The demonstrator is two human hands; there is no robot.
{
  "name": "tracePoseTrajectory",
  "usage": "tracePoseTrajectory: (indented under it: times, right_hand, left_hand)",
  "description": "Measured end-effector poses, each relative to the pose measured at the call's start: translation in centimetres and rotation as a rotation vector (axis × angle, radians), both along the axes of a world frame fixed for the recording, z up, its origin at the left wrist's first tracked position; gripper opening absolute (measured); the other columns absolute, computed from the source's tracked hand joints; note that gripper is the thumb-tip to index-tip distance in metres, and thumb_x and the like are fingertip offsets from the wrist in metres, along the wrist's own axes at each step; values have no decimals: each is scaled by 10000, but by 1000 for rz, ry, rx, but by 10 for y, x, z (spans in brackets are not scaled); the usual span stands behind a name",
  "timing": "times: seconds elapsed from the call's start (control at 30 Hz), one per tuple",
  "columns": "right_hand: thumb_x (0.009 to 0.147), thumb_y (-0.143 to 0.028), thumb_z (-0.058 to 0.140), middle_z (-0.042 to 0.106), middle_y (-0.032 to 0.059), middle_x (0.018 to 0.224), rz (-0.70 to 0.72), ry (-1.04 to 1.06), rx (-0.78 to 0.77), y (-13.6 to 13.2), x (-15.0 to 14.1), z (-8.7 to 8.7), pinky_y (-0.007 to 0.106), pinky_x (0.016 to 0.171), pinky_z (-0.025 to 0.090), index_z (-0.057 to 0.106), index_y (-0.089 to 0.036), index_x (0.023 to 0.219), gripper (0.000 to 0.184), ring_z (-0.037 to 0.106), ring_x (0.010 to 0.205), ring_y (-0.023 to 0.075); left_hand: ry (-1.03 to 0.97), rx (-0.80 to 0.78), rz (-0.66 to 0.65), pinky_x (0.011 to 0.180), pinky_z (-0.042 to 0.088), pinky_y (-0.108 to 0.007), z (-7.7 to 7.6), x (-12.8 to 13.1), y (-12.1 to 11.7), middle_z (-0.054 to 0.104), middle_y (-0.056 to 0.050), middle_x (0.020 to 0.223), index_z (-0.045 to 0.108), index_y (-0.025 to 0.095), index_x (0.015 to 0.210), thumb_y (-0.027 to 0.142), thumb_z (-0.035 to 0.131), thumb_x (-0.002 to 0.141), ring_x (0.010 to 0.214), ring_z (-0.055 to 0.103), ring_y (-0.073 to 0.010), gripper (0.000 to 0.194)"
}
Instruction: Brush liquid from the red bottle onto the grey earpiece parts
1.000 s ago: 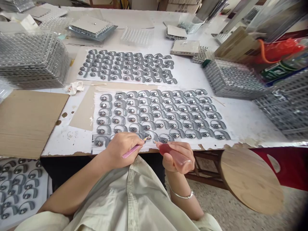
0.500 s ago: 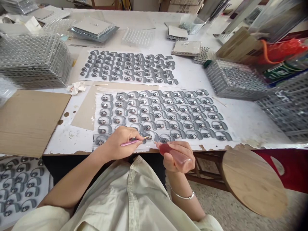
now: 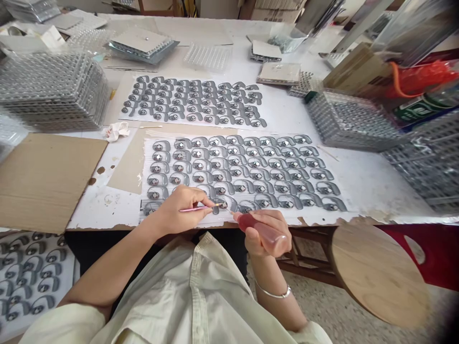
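My left hand (image 3: 182, 210) pinches a slim pink-handled pick (image 3: 195, 209), and its fine metal tip rests on a curved grey part (image 3: 221, 204) in the front row. These hook-shaped parts with round silvery centres lie in rows on a white sheet (image 3: 344, 191). My right hand (image 3: 265, 234) grips a translucent red squeeze bottle (image 3: 261, 234), its narrow nozzle (image 3: 234, 214) pointing left just above the sheet's front edge. A silver bangle (image 3: 274, 294) circles my right wrist.
A second sheet of grey parts (image 3: 190, 100) lies beyond the first. Stacks of clear moulded trays (image 3: 53, 91) stand at left, with more trays (image 3: 351, 122) at right. A cardboard sheet (image 3: 46, 181) lies at left, and a round wooden stool top (image 3: 376, 272) sits right of me.
The pink pick has swung from a slanted angle to nearly level, with my left hand shifting slightly. My right hand and the bottle stay almost still. The whole view drifts slightly.
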State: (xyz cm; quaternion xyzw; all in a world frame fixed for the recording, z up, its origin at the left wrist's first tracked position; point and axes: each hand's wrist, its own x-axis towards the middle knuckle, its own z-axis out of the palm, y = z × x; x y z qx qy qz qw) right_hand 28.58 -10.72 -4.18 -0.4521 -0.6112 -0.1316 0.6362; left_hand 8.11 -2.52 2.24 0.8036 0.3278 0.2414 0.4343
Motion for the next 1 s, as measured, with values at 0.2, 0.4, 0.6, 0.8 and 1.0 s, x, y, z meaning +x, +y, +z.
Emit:
tracePoseTrajectory:
  times: [0.2, 0.4, 0.6, 0.8, 1.0]
  right_hand:
    - [799, -348, 652, 630, 17, 687, 4, -26, -52, -1, 2, -2, 320, 489, 499, 602, -184, 841, 177, 589, 609, 164]
    - [795, -360, 659, 640, 17, 698, 23, -29, -41, -1, 0, -3, 319, 474, 508, 614, -181, 931, 230, 599, 592, 166]
    - [827, -390, 630, 634, 5, 679, 5, -115, -54, -2, -6, 10, 302, 438, 530, 603, -194, 946, 230, 622, 574, 163]
    - [830, -370, 642, 647, 20, 708, 38, -204, -32, -4, -4, 10, 285, 456, 555, 604, -165, 982, 257, 645, 607, 160]
    - [829, -354, 648, 650, 32, 722, 55, -234, -9, -4, -2, 10, 290, 475, 552, 611, -149, 1017, 281, 646, 635, 171]
  left_hand:
    - [-2, -36, 9, 515, 385, -208, 0, 0, 1, 671, -30, 695, 731, 158, 784, 173, 639, 779, 592, 571, -118, 93]
    - [-2, -53, 16, 496, 368, -204, 0, 0, 1, 659, -29, 675, 731, 158, 779, 188, 629, 787, 573, 553, -113, 106]
    - [-11, -42, 20, 501, 381, -199, -3, -1, 2, 678, -36, 701, 734, 159, 782, 197, 643, 779, 595, 577, -120, 98]
    - [-9, -26, 27, 495, 376, -202, -2, 0, 2, 667, -34, 677, 735, 161, 771, 195, 642, 778, 580, 563, -118, 99]
    - [-15, -34, 34, 498, 377, -200, -2, 0, 1, 661, -33, 673, 734, 158, 771, 189, 641, 775, 584, 559, -116, 98]
